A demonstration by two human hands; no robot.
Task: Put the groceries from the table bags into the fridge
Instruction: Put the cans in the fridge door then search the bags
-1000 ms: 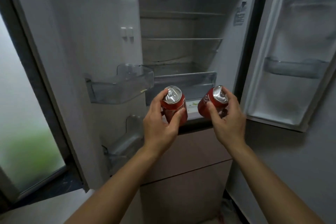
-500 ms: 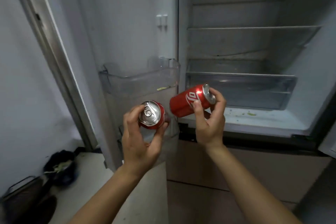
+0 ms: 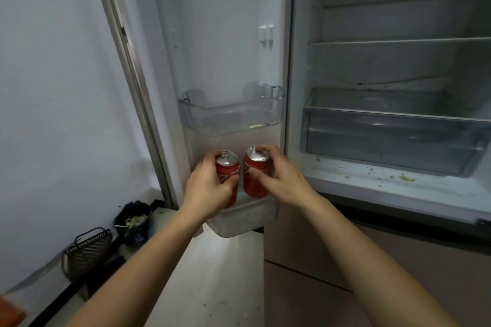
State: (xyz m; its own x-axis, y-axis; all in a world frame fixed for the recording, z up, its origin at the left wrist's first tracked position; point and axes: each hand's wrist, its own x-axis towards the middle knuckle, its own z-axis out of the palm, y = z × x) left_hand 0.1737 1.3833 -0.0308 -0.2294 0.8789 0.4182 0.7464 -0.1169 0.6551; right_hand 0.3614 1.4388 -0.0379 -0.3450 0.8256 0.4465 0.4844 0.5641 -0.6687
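Two red soda cans stand upright side by side in the lower door bin [image 3: 247,218] of the open fridge door. My left hand [image 3: 210,188] grips the left can [image 3: 228,168] from the side. My right hand [image 3: 279,178] grips the right can [image 3: 256,175], with fingers over its silver top. The cans' lower ends are inside the bin, but whether they rest on its floor is hidden by the bin wall and my hands.
A clear upper door bin [image 3: 231,111] hangs above the cans. The fridge interior has glass shelves and a clear drawer [image 3: 393,138]. Crumbs lie on the ledge [image 3: 372,175]. On the floor at left are a black bag [image 3: 132,220] and a dark basket [image 3: 87,249].
Both hands have moved down and left from in front of the fridge to the lower door bin. The right can turned from lying sideways to upright.
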